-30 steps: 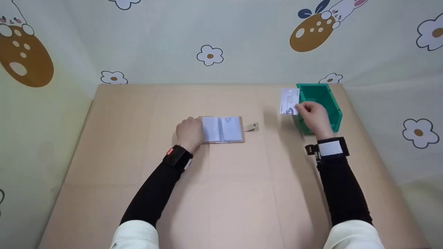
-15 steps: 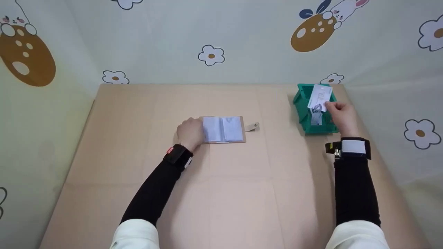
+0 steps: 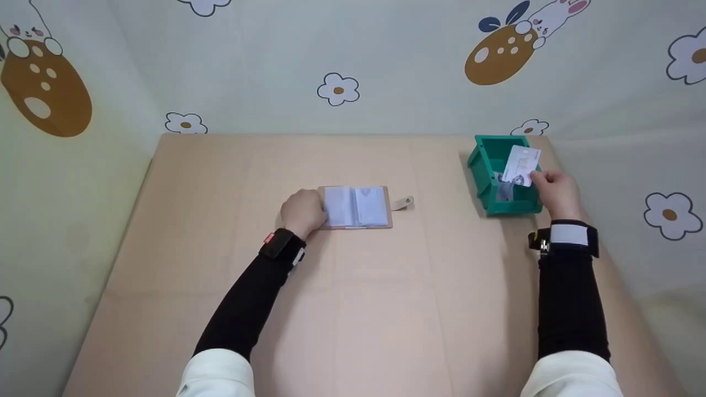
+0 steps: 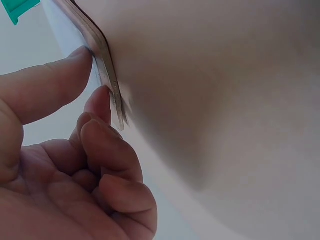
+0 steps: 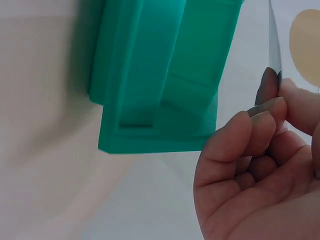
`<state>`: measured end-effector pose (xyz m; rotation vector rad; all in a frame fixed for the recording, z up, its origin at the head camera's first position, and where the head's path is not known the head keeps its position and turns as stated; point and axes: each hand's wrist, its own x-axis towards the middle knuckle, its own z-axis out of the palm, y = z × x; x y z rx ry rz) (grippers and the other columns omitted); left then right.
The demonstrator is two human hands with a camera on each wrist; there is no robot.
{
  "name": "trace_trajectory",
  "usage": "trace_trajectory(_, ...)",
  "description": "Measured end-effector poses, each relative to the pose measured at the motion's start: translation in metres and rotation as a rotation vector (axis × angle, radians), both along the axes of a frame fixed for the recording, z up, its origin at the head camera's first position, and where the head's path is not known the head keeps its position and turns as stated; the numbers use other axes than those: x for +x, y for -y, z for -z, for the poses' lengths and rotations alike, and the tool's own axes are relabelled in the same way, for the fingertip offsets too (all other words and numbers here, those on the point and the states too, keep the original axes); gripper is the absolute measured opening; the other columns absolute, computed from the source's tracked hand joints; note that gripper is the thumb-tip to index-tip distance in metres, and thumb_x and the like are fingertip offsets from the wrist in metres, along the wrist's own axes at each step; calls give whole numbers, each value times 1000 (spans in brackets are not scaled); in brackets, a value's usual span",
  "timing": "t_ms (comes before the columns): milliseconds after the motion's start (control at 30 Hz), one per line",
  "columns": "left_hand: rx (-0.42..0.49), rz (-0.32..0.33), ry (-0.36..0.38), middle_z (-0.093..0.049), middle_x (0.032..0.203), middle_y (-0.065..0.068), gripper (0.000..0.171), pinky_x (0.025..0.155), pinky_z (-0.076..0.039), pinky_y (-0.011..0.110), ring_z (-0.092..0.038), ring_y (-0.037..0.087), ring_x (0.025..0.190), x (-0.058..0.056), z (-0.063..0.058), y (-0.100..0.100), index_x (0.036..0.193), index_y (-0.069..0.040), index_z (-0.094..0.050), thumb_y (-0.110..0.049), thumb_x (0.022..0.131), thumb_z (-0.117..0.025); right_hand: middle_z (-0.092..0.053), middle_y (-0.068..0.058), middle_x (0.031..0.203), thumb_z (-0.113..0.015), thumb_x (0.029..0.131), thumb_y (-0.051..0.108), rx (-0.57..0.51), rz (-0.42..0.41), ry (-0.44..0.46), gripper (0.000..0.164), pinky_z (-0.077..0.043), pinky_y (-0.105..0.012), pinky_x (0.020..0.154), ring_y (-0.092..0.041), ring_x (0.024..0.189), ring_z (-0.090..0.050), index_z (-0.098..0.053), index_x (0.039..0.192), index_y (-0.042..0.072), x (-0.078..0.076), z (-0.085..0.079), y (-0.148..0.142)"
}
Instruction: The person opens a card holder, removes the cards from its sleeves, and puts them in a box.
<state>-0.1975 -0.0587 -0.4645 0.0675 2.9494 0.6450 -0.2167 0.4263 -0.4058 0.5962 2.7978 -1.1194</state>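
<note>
A small card holder [image 3: 355,207] lies open on the table, its pale plastic sleeves facing up. My left hand [image 3: 302,213] pinches its left edge between thumb and finger; the left wrist view shows the thumb [image 4: 60,82] on the sleeve side. Over the green bin [image 3: 481,182], my right hand [image 3: 558,194] pinches a white printed card [image 3: 522,164] by its lower right corner, tilted. Seen from the right wrist, the card [image 5: 274,40] is nearly edge-on beside the bin [image 5: 165,142]. A pale patch shows inside the bin below the card; I cannot tell what it is.
The holder's snap strap [image 3: 404,203] sticks out to the right. Brown paper-like covering [image 3: 380,309] spreads over the table, with faint creases. A patterned curtain [image 3: 265,71] rises behind the table and along both sides.
My right hand has carried the card from the bin's left side to the right, over the bin, then slightly lower and farther right. The left hand and card holder stay in place.
</note>
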Motion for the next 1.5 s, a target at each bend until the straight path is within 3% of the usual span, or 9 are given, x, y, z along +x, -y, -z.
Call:
trace_trajectory(67, 5, 2, -4, -53, 67, 4, 35, 57, -45, 39, -50, 23, 65, 0, 1, 0, 54, -14, -42, -4, 77, -67, -54, -24, 121, -38, 104, 46, 46, -5, -8, 61, -45, -42, 83, -33, 101, -49, -51, 134, -5, -1, 1, 1)
trace_trajectory(167, 7, 1, -8, -53, 67, 4, 34, 57, -45, 39, -50, 23, 65, 1, 1, 1, 54, -14, -44, -5, 77, -67, -47, -29, 139, -37, 105, 45, 88, -7, -11, 64, -41, -51, 98, -39, 117, -47, -44, 143, -6, -4, 3, 3)
trace_trajectory(467, -4, -3, 6, -53, 65, 3, 34, 55, -42, 37, -49, 22, 64, 0, 1, 1, 53, -14, -44, -6, 77, -67, -46, -27, 143, -39, 103, 49, 80, -11, -24, 66, -39, -53, 103, -39, 122, -45, -44, 144, -2, -3, 3, 11)
trace_trajectory(767, -11, -16, 18, -53, 67, 4, 36, 56, -43, 38, -50, 23, 64, -1, 2, 1, 54, -15, -41, -6, 78, -67, -55, -21, 132, -46, 102, 46, 83, -91, -121, 58, -42, -45, 95, -32, 111, -48, -54, 139, 1, -4, -1, 36)
trace_trajectory(967, -12, -4, 1, -58, 71, 6, 31, 59, -49, 42, -52, 23, 66, 0, 1, 1, 56, -14, -44, -6, 79, -64, -62, -16, 118, -51, 102, 40, 128, -212, -230, 47, -43, -37, 77, -27, 94, -52, -62, 131, 4, -1, -1, 67)
trace_trajectory(1133, -16, 3, -4, -65, 79, 11, 23, 64, -51, 46, -55, 26, 70, 0, 1, 1, 62, -12, -50, -7, 80, -63, -65, -14, 106, -58, 101, 31, 146, -309, -312, 37, -42, -35, 70, -24, 85, -52, -68, 124, 4, 0, -1, 96)
trace_trajectory(1500, -33, 10, 5, -64, 80, 11, 15, 65, -51, 46, -54, 25, 70, -1, 2, 0, 69, -8, -57, -9, 82, -65, -61, -15, 94, -62, 98, 21, 158, -481, -334, 30, -41, -37, 68, -27, 79, -51, -68, 121, 1, 1, 6, 148)
